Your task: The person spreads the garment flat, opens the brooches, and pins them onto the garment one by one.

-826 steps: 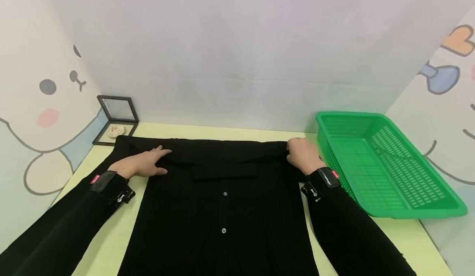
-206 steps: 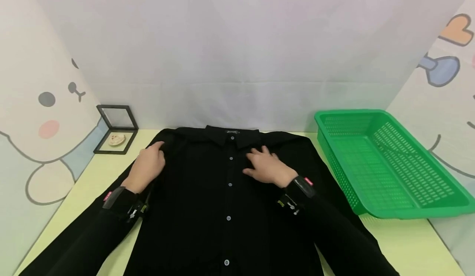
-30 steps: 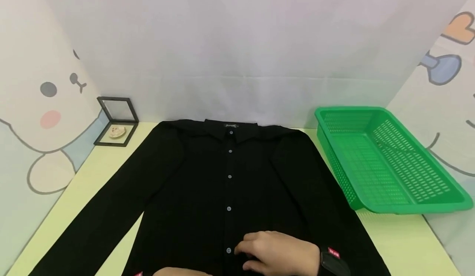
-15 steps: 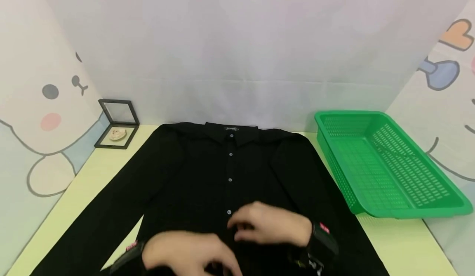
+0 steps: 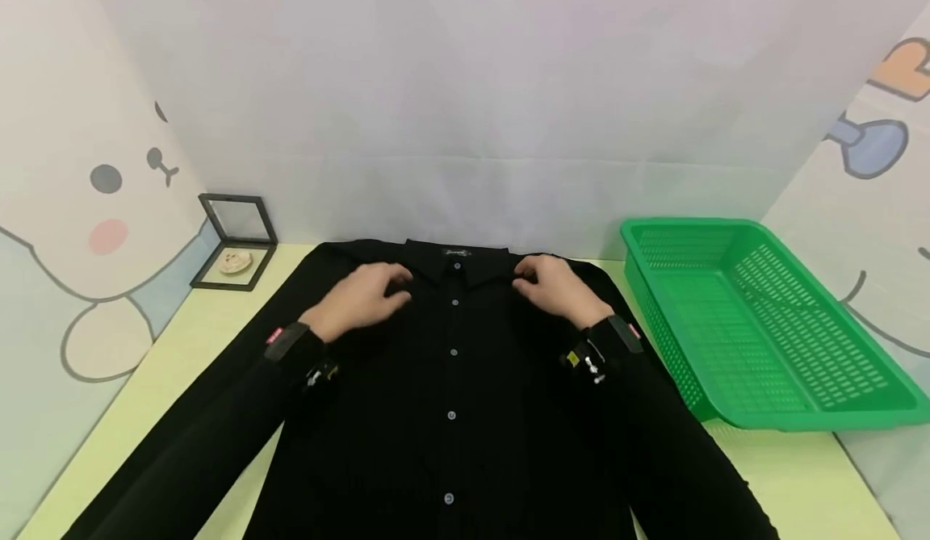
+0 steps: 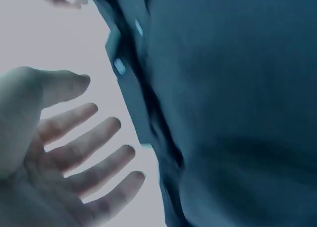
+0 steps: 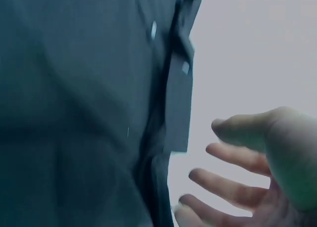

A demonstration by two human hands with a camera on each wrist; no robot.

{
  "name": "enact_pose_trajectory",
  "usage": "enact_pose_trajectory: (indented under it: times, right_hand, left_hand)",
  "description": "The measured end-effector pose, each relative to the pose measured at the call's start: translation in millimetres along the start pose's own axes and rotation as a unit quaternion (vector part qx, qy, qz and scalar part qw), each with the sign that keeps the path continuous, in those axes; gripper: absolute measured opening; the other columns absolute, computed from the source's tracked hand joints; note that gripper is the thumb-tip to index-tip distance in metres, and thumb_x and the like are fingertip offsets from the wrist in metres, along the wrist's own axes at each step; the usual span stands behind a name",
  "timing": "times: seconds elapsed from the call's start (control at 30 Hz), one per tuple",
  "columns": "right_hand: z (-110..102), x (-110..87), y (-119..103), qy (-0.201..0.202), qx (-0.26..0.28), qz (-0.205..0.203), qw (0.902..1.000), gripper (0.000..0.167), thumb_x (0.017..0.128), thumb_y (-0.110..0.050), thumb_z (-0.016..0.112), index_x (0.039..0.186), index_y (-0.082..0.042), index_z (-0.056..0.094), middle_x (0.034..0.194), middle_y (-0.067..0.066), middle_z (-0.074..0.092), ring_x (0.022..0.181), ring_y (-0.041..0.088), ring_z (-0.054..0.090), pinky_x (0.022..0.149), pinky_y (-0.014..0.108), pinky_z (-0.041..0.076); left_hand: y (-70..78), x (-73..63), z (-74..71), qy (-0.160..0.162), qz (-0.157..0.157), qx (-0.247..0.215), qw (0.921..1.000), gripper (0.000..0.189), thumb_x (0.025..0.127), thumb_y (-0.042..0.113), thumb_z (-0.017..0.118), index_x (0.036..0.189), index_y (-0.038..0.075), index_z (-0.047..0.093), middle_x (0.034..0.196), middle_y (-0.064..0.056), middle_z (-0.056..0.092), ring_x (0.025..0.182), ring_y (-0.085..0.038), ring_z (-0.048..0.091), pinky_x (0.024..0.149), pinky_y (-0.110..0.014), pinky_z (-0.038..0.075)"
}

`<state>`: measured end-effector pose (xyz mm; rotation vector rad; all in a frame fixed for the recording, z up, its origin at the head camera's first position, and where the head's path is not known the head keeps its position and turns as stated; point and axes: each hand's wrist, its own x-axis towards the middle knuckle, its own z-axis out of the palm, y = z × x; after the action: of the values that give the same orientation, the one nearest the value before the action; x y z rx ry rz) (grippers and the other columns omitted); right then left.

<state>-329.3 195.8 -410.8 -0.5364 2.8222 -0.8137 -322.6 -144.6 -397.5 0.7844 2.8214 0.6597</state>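
A black button-up shirt [image 5: 392, 427] lies face up on the table, its collar [image 5: 485, 267] toward the back wall and a line of pale buttons down its front. My left hand [image 5: 363, 299] is over the left side of the chest, just below the collar, with nothing in its fingers. On the other side, my right hand [image 5: 561, 291] is over the right chest near the collar, likewise holding nothing. Both wrist views show spread, slightly bent fingers [image 6: 101, 135] apart from the collar edge. The shirt's lower end runs out of the head view.
A green plastic basket [image 5: 664, 338] stands on the right of the pale yellow table [image 5: 792, 475]. At the back left is an open black-framed case [image 5: 232, 286] with a small cream-coloured piece [image 5: 236, 261] in it. Walls enclose the back and both sides.
Earlier the shirt's top was folded over; by 6.9 seconds ago it lay spread, collar showing. Within the last second both hands have moved from the lower front up toward the collar.
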Motion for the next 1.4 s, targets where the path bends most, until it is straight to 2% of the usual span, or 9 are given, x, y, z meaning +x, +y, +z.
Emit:
enact_pose_trajectory:
  times: [0.23,0.37,0.47,0.7,0.8,1.03,1.1,1.27,1.4]
  right_hand:
    - [-11,18.4,39,0.061,-0.017,0.086,0.9943,0.031,0.108,-0.007,0.051,0.133,0.010,0.058,0.130,0.032,0.058,0.115,0.047,0.058,0.096,0.055,0.049]
    - [1,38.3,84,0.012,-0.010,0.096,0.9953,0.043,0.103,0.000,0.050,0.146,0.003,0.049,0.142,0.031,0.051,0.125,0.049,0.052,0.091,0.049,0.047]
    - [4,39.2,86,-0.018,-0.021,0.113,0.9932,0.051,0.099,0.004,0.049,0.150,0.001,0.046,0.147,0.031,0.047,0.122,0.047,0.051,0.084,0.046,0.040]
    - [5,26.2,62,0.183,-0.083,0.106,0.9739,0.018,0.102,-0.003,0.062,0.108,0.004,0.077,0.107,0.027,0.071,0.094,0.043,0.067,0.082,0.054,0.055]
    - [3,32.3,65,0.215,-0.083,0.112,0.9665,0.023,0.101,0.000,0.056,0.109,0.001,0.078,0.107,0.027,0.071,0.089,0.043,0.067,0.074,0.054,0.055]
    - [-8,34.7,60,0.050,-0.102,0.169,0.9790,0.015,0.100,0.004,0.051,0.089,0.006,0.061,0.093,0.032,0.060,0.077,0.044,0.058,0.068,0.043,0.034]
    - [-9,33.2,54,0.016,-0.116,0.183,0.9762,0.012,0.102,0.001,0.050,0.095,0.007,0.058,0.097,0.033,0.058,0.084,0.047,0.057,0.073,0.046,0.033]
    - [1,32.4,39,0.116,-0.169,0.176,0.9629,0.023,0.105,-0.004,0.049,0.098,0.013,0.064,0.116,0.041,0.053,0.113,0.061,0.048,0.096,0.070,0.041]
    - [12,35.5,33,0.177,-0.190,0.151,0.9539,0.035,0.108,-0.014,0.049,0.087,0.008,0.066,0.113,0.039,0.053,0.111,0.058,0.048,0.093,0.069,0.043]
  left_hand:
    - [-46.4,21.7,-11.0,0.031,-0.097,0.026,0.9945,0.041,0.108,0.009,0.050,0.147,-0.003,0.051,0.144,-0.028,0.054,0.126,-0.044,0.056,0.103,-0.055,0.048]
    - [-67.1,29.1,-7.0,0.065,-0.105,0.117,0.9854,0.038,0.101,-0.003,0.054,0.139,-0.005,0.057,0.133,-0.030,0.059,0.118,-0.047,0.059,0.096,-0.059,0.051]
    - [-76.7,33.6,-2.1,0.095,-0.098,0.183,0.9736,0.028,0.099,-0.005,0.058,0.126,-0.005,0.065,0.116,-0.030,0.065,0.103,-0.048,0.064,0.083,-0.059,0.055]
    - [-87.2,42.7,2.5,0.167,-0.095,0.184,0.9640,0.017,0.099,-0.006,0.053,0.086,-0.004,0.065,0.087,-0.026,0.058,0.075,-0.042,0.057,0.059,-0.051,0.048]
    - [-89.6,44.1,1.9,0.185,-0.079,0.196,0.9597,0.017,0.096,-0.007,0.054,0.081,-0.003,0.063,0.082,-0.024,0.058,0.072,-0.042,0.057,0.058,-0.049,0.046]
    - [-81.9,42.9,-11.1,-0.008,-0.133,0.164,0.9773,0.018,0.099,0.011,0.059,0.084,0.004,0.065,0.084,-0.018,0.062,0.076,-0.035,0.059,0.071,-0.051,0.043]
    - [-77.5,43.8,-13.6,-0.019,-0.146,0.145,0.9784,0.024,0.101,0.013,0.055,0.077,0.006,0.058,0.080,-0.016,0.058,0.073,-0.033,0.055,0.070,-0.049,0.039]
    - [-67.2,46.3,-8.4,0.056,-0.091,0.110,0.9882,0.023,0.105,0.004,0.050,0.084,-0.001,0.059,0.079,-0.021,0.057,0.075,-0.037,0.058,0.070,-0.045,0.041]
    - [-67.0,49.2,2.8,0.003,-0.122,0.074,0.9898,0.038,0.109,0.019,0.053,0.130,-0.011,0.059,0.124,-0.033,0.061,0.113,-0.047,0.061,0.096,-0.054,0.049]
